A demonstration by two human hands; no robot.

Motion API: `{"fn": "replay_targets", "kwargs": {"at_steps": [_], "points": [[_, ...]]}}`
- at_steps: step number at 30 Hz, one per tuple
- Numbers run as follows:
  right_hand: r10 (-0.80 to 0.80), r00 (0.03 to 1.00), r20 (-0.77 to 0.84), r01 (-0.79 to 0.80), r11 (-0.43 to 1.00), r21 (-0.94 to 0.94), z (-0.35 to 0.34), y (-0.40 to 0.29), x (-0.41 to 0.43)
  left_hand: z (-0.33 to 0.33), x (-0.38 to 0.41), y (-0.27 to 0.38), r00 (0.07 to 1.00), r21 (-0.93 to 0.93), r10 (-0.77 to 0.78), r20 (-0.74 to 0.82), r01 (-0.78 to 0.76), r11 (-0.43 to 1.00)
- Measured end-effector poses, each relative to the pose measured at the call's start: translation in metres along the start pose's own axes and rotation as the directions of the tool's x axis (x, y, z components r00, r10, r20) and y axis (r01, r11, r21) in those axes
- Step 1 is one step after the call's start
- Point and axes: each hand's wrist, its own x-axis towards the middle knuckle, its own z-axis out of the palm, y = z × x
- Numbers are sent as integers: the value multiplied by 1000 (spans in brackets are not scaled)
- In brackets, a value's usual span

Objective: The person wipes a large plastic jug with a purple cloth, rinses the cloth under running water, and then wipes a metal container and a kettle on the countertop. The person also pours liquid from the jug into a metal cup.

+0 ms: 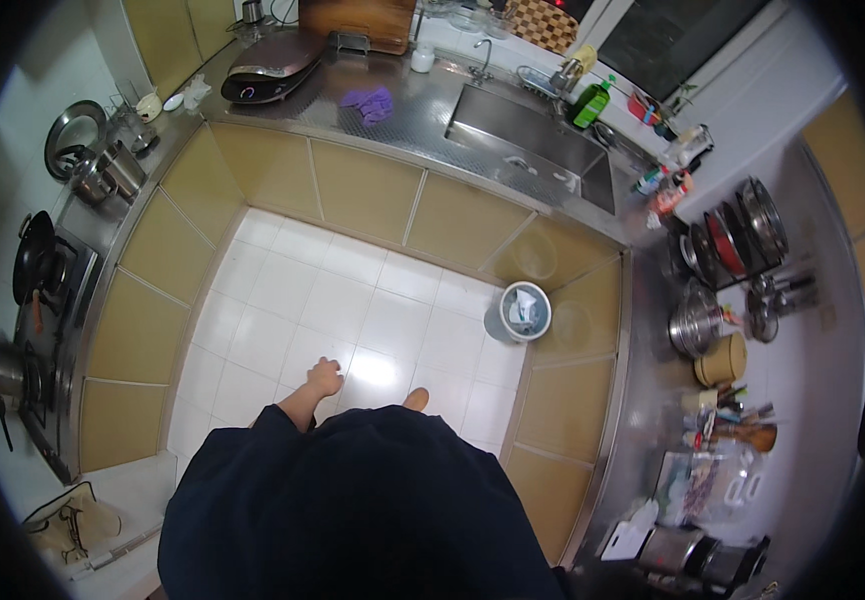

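Note:
My left hand (324, 377) hangs over the white tile floor (327, 300) with its fingers a little apart and nothing visible in it. My right hand is out of view. The tan toe of a shoe or slipper (417, 399) shows past the front of my dark top. Before me runs a stainless steel counter (410, 124) with a sink (530, 135). On it lies a crumpled purple cloth (369, 105), to the right of a dark electric griddle (275, 67) with a lid. A green bottle (591, 103) stands behind the sink.
A lined waste bin (491, 319) stands on the floor by the right-hand cabinets. Along the left are a wok (35, 251) and a pot (9, 367) on the stove. The right counter carries steel bowls (693, 330), racked pans (725, 240) and a yellow canister (721, 360).

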Motion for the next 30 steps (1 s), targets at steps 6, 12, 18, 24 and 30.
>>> {"fn": "replay_targets", "kwargs": {"at_steps": [6,12,18,24,30], "points": [[-291,956,-21,291,957,-22,-96,-128,155,-34,76,-25,902,-332,-117,-415,-31,943],[-577,812,-86,583,796,162,-143,-385,217,-182,166,63,711,-339,-42,-702,-281,898],[-586,810,26,539,761,361,-119,-523,234,-359,314,135,650,-245,55,-758,-361,900],[-507,831,230,366,808,462,-85,-593,270,-457,443,177,640,-22,139,-756,-238,971],[-764,636,105,736,642,217,-89,-786,217,-410,510,191,596,205,263,-759,-165,965]]}}
